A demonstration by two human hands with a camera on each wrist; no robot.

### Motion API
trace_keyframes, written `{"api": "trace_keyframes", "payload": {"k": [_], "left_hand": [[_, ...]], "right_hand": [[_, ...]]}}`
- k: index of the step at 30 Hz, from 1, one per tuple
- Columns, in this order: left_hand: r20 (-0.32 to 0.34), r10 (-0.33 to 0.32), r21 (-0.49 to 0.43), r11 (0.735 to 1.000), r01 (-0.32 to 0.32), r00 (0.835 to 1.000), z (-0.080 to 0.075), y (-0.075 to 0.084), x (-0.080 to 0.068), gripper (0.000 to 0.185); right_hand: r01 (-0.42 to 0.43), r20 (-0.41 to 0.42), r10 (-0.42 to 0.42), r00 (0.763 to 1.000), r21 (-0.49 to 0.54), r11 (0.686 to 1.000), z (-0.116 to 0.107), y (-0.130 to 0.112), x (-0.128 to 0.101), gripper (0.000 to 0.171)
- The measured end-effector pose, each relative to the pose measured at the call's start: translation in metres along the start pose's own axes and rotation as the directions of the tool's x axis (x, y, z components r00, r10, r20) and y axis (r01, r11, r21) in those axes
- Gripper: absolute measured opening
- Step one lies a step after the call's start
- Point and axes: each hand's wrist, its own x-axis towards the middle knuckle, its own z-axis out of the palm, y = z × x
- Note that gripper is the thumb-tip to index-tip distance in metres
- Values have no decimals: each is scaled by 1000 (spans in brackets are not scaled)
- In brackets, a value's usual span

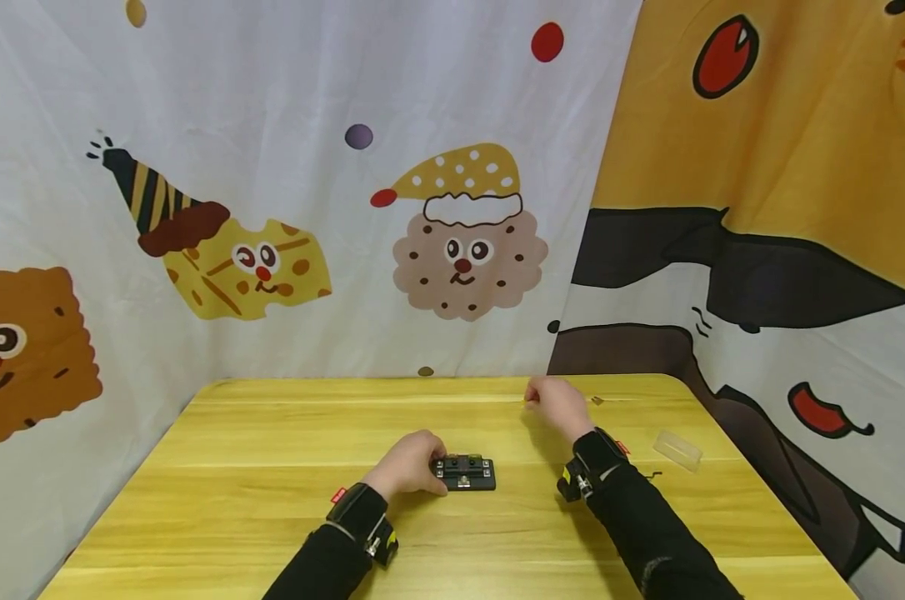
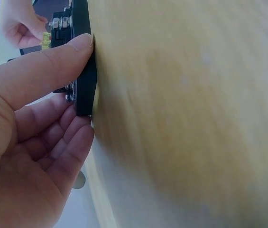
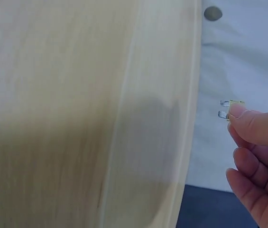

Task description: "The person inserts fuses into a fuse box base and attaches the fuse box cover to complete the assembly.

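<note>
Left hand [image 1: 411, 465] rests on the wooden table [image 1: 272, 467], thumb and fingers clamped on the edges of the black fuse block [image 1: 465, 472] at centre. Right hand [image 1: 559, 406], raised toward the far edge, pinches a small yellow blade fuse [image 3: 233, 108] at its fingertips, prongs out.

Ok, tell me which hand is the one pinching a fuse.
The right hand, raised over the table's far edge, pinches a small yellow fuse in its fingers. The left hand holds the black fuse block instead.

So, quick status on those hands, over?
Left hand holds the black fuse block on the table. Right hand pinches a small yellow fuse, raised. Nothing between them.
</note>
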Motion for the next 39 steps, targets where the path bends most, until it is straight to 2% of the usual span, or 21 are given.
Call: {"api": "trace_keyframes", "payload": {"k": [16, 25, 30, 39], "left_hand": [[5, -6, -1, 1000, 6, 1000, -1, -2, 0, 45], [0, 7, -3, 1000, -7, 1000, -1, -2, 2, 44], [10, 2, -6, 1000, -2, 1000, -2, -2, 2, 41], [6, 9, -24, 1000, -9, 1000, -2, -1, 1, 41]], "right_hand": [[126, -34, -124, 992, 42, 991, 1, -30, -14, 14], [232, -53, -230, 972, 28, 972, -5, -50, -25, 19], [307, -55, -305, 951, 27, 951, -6, -62, -31, 19], [390, -42, -388, 921, 35, 920, -4, -75, -36, 21]]}}
